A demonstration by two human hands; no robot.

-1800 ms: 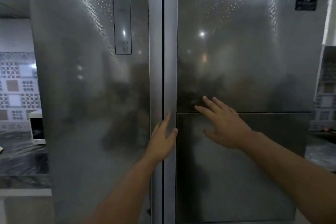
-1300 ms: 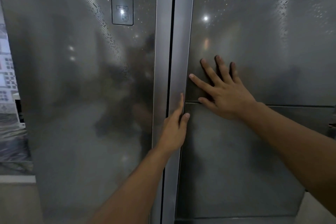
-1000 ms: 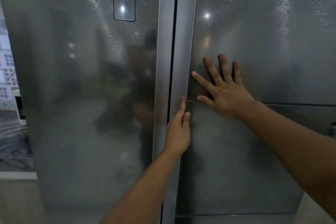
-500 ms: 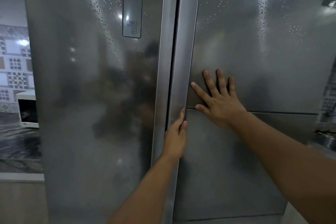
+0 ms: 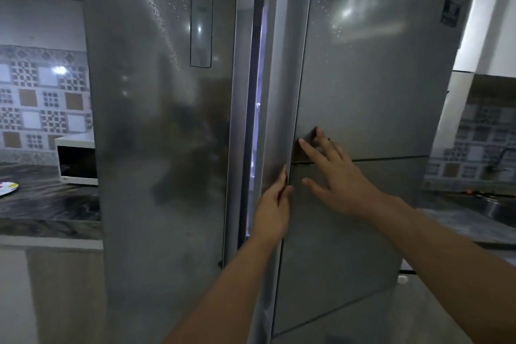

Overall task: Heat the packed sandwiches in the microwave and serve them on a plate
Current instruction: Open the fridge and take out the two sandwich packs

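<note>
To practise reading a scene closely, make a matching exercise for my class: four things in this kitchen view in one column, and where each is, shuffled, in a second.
Things
1. left hand
2. right hand
3. microwave
4. plate

Places
A. on the dark counter, at the left edge of the view
B. gripping the edge of the right fridge door
C. on the counter beside the left fridge door
D. fingers spread at the front of the right fridge door

Pairs: 1-B, 2-D, 3-C, 4-A
</note>
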